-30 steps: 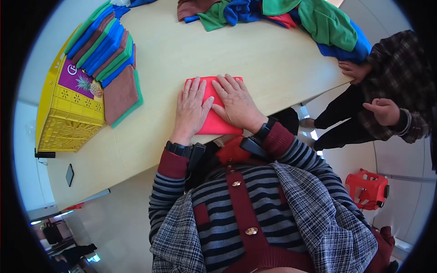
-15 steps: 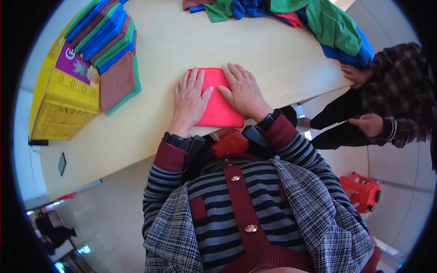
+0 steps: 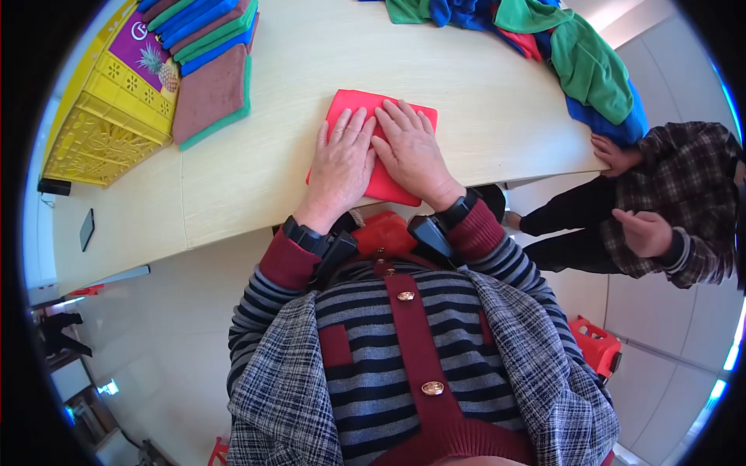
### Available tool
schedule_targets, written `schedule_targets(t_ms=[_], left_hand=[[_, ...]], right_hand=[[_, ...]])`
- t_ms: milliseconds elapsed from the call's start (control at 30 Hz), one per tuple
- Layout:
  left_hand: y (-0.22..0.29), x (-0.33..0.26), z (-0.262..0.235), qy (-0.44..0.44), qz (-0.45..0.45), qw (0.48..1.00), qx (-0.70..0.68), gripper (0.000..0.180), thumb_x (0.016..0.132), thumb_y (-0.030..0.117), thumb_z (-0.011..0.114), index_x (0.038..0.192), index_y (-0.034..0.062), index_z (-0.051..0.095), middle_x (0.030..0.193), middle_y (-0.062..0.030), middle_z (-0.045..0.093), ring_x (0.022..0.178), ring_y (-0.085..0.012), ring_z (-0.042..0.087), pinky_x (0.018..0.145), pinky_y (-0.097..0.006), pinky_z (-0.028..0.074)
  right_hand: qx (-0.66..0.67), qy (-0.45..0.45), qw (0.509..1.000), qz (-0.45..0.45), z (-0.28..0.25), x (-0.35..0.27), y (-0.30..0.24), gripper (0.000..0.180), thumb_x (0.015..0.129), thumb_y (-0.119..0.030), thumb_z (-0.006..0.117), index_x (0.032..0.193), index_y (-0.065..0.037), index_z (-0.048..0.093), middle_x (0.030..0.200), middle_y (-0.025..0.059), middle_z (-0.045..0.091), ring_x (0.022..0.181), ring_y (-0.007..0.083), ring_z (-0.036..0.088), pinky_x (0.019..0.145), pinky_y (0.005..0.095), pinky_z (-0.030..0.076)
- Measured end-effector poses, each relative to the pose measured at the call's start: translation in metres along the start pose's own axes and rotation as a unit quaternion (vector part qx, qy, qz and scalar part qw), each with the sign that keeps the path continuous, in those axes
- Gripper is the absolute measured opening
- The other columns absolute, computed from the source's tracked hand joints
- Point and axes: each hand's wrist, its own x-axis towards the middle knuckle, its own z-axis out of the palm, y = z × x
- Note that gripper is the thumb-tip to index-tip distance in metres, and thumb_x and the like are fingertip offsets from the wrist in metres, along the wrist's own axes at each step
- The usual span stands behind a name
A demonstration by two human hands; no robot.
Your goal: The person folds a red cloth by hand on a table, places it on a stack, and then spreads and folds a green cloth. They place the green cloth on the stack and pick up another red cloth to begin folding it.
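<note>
On one table (image 3: 272,155) | two hands (image 3: 342,163) on one red cloth (image 3: 383,182), probably folded | grip: unclosed, flat

The middle cloth (image 3: 386,185) is plain red, the crate (image 3: 124,102) yellow

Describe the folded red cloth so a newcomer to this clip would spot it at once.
On the pale table, find the near edge. There, the left hand and right hand rest on the red cloth. It is the only red one seen folded: the stack at left shows brown, green and blue, while the heap at far right lies loose.
</note>
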Motion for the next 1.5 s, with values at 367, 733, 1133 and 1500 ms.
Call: schedule_targets(t_ms=[367,733,1133,1500], left_hand=[[-0.002,-0.001,-0.004,-0.031,-0.025,0.999,-0.035,0.054,0.100,0.031,0.059,0.146,0.0045,0.052,0.155,-0.0140,0.046,0.146,-0.0333,0.038,0.118,-0.053,0.030],[-0.006,-0.007,-0.008,-0.042,-0.057,0.997,-0.037,0.056,0.102,0.036,0.055,0.149,0.0071,0.048,0.159,-0.0136,0.042,0.148,-0.0336,0.036,0.118,-0.055,0.030],[-0.018,-0.025,-0.012,-0.033,-0.099,0.994,-0.036,0.057,0.103,0.037,0.053,0.151,0.0070,0.046,0.158,-0.0164,0.042,0.145,-0.0349,0.039,0.119,-0.056,0.028],[0.014,-0.044,-0.045,-0.019,0.033,0.997,-0.074,0.044,0.091,0.015,0.067,0.134,0.0090,0.062,0.146,-0.0149,0.054,0.143,-0.0351,0.043,0.119,-0.057,0.027]], right_hand=[[-0.055,-0.006,0.998,0.035,-0.003,0.007,0.016,0.058,0.102,-0.040,0.052,0.150,-0.008,0.049,0.154,0.0176,0.047,0.145,0.0388,0.039,0.121,0.0491,0.029],[-0.038,0.006,0.997,0.067,-0.003,0.003,0.027,0.059,0.102,-0.042,0.051,0.151,-0.008,0.048,0.152,0.0199,0.048,0.143,0.0404,0.040,0.118,0.0483,0.031],[-0.070,0.034,0.990,0.119,-0.012,-0.012,0.051,0.056,0.102,-0.038,0.054,0.148,-0.006,0.050,0.150,0.0200,0.050,0.141,0.0396,0.043,0.118,0.0491,0.032],[-0.045,0.030,0.998,-0.018,-0.014,0.001,0.018,0.054,0.096,-0.031,0.062,0.142,-0.003,0.054,0.145,0.0216,0.054,0.138,0.0395,0.046,0.115,0.0486,0.035]])
